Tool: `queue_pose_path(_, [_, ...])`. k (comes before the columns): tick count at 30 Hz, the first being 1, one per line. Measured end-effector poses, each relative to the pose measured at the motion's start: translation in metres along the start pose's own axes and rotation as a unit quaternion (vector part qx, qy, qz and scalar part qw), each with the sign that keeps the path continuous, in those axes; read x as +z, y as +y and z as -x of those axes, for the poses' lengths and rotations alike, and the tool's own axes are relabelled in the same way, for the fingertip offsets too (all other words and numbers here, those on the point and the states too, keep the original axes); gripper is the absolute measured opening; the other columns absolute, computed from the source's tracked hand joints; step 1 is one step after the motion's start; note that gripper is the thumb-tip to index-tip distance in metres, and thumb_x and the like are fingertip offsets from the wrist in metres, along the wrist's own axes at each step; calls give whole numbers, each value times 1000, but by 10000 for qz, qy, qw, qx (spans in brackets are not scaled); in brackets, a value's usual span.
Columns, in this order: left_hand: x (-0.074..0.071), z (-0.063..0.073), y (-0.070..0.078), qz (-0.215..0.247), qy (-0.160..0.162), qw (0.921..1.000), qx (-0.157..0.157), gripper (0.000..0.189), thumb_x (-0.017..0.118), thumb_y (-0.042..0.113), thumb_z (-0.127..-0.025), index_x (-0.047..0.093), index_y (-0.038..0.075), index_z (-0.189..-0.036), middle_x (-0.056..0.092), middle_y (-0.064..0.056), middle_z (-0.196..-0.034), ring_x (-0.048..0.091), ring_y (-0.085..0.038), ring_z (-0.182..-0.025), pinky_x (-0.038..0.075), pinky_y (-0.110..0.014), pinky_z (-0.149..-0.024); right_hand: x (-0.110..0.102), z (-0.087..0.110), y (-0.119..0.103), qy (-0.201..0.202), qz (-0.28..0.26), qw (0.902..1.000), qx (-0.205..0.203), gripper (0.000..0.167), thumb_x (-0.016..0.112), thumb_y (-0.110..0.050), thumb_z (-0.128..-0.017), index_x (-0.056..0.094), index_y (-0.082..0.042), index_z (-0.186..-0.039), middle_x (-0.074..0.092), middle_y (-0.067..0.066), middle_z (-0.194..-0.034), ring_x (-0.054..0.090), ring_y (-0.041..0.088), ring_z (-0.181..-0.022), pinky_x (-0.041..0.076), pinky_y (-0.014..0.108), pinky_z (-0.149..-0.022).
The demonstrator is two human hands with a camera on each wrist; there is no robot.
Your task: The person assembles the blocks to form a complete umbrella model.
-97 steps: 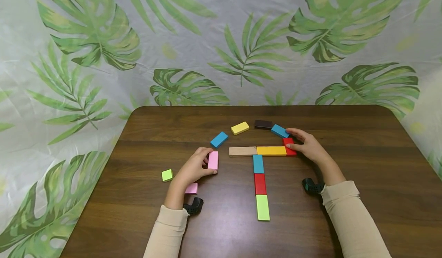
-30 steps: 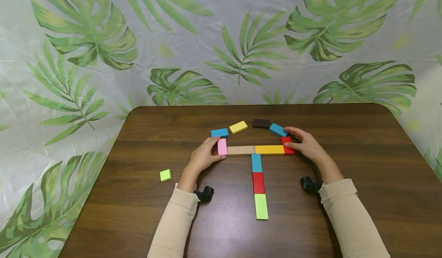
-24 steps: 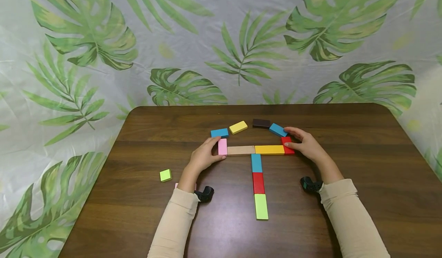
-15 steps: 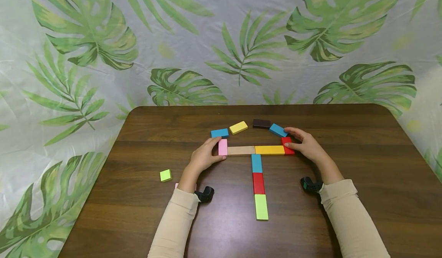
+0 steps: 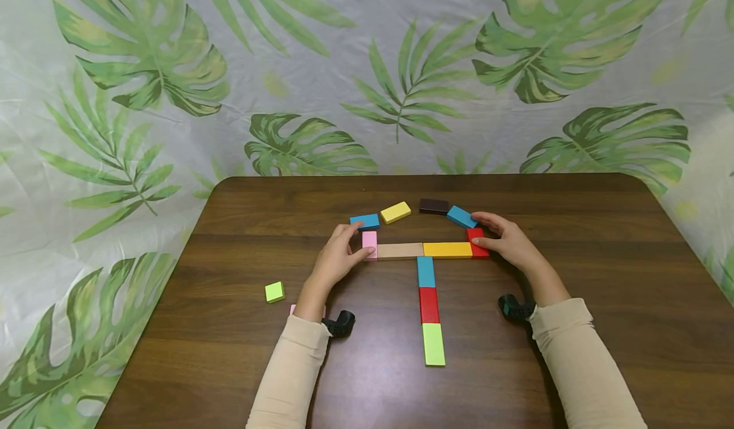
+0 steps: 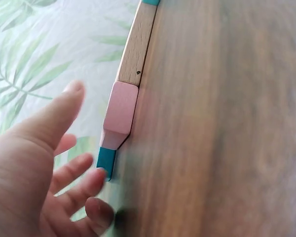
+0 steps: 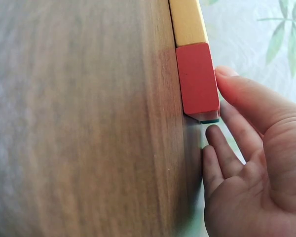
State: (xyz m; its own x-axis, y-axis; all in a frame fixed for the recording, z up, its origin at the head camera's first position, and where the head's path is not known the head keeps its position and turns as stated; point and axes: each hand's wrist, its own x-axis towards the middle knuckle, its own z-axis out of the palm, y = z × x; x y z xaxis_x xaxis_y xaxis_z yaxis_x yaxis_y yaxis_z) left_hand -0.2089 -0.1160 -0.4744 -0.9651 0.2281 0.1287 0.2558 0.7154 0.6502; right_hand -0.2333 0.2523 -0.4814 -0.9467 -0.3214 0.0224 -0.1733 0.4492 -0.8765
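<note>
A pink block [image 5: 369, 244] lies at the left end of a row formed with a plain wood block [image 5: 399, 250], a yellow-orange block [image 5: 447, 250] and a red block [image 5: 477, 241]. My left hand [image 5: 335, 254] is spread beside the pink block; in the left wrist view its thumb [image 6: 64, 116] stands off that block. Its index fingertip is close to a blue block [image 5: 364, 222] behind. On the right, my right hand [image 5: 510, 241] rests its thumb on the red block, with its index finger at another blue block [image 5: 461, 216]. The fingers are fairly straight.
Below the row runs a column of a blue block [image 5: 426, 271], a red block [image 5: 429, 305] and a lime block [image 5: 434, 345]. A yellow block [image 5: 395, 212] and a black block [image 5: 434, 206] lie behind. Left sits a small lime block [image 5: 274, 292]; the left sleeve partly hides another pink block [image 5: 293, 310].
The pink block has moved right and back against the wood block, and the left blue block has turned and shifted back. Just now my left thumb has lifted off. The right hand stays.
</note>
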Motion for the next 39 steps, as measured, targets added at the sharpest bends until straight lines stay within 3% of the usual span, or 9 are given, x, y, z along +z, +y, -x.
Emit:
queue_pose_path(5, [1,-5,-4,494,800,9953,230,49,66,25,-83,50,6,-126,47,-10,-115,50,-22,-91,44,-32,-75,0,0,-1,-18,-1,10000,14,55,63,-16,-85,40,-1,-133,37,22,-134,27,39,-125,18,53,-101])
queue_pose_path(9, [3,-10,-9,708,1065,9916,174,44,64,18,-84,50,2,-124,45,-12,-123,42,-25,-111,40,-36,-89,0,1,-2,-17,-4,10000,34,55,63,-16,-85,40,-1,-132,37,22,-133,27,39,-125,18,52,-101])
queue_pose_path(18, [5,-20,-18,1088,836,9903,-233,45,60,9,-86,46,1,-128,45,-12,-129,42,-24,-118,37,-35,-94,0,0,-2,-15,-17,10000,40,55,63,-15,-85,39,-1,-133,37,22,-134,27,38,-125,18,52,-101])
queue_pose_path(25, [6,-26,-21,773,612,9935,-572,43,58,13,-88,48,9,-130,47,-10,-130,45,-29,-112,38,-41,-91,0,1,-2,-22,2,10000,79,56,63,-17,-85,39,-1,-133,37,22,-134,26,38,-126,18,52,-101])
queue_pose_path(39, [8,-28,-22,697,845,9930,-439,27,61,15,-86,62,8,-113,57,-9,-115,45,-29,-110,34,-41,-93,0,0,-2,-28,1,10000,75,54,62,-15,-86,39,-1,-133,37,21,-134,26,38,-125,18,52,-101])
